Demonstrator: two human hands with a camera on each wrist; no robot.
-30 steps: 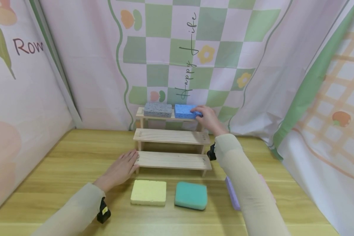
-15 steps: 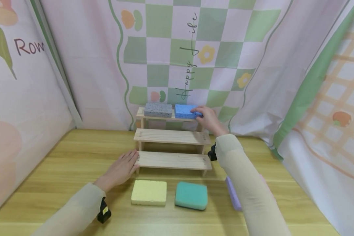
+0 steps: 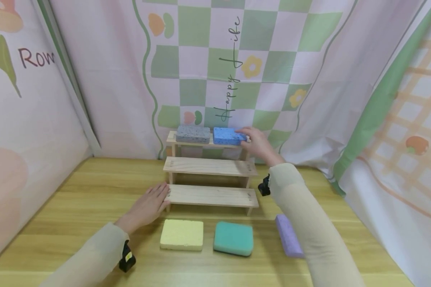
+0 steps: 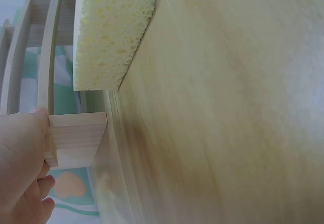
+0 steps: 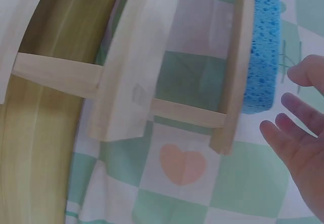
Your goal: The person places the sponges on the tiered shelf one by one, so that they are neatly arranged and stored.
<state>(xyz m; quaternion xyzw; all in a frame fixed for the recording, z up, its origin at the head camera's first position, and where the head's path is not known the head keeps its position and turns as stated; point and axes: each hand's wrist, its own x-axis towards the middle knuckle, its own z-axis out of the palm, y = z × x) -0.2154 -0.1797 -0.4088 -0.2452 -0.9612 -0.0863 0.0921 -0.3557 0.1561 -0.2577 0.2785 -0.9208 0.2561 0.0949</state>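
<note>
On the top shelf of a three-tier wooden stand [image 3: 210, 166] lie a grey speckled sponge [image 3: 193, 134] and, to its right, a blue speckled sponge [image 3: 228, 136]. My right hand [image 3: 258, 144] is at the blue sponge's right end; in the right wrist view its spread fingers stand apart from the blue sponge [image 5: 262, 52], holding nothing. My left hand [image 3: 147, 207] holds the left end of the lowest shelf. In the left wrist view the thumb and fingers [image 4: 46, 184] are about that shelf end [image 4: 76, 138].
Before the stand, on the wooden table [image 3: 93, 191], lie a yellow sponge [image 3: 181, 235] and a teal sponge [image 3: 233, 238]. A purple sponge [image 3: 288, 236] lies at the right, partly under the right sleeve. Patterned curtains [image 3: 291, 32] hang behind and at both sides.
My right hand has let go of the blue sponge and moved slightly right, its fingers opening. More of the purple sponge shows beside the sleeve. The left hand has stayed put.
</note>
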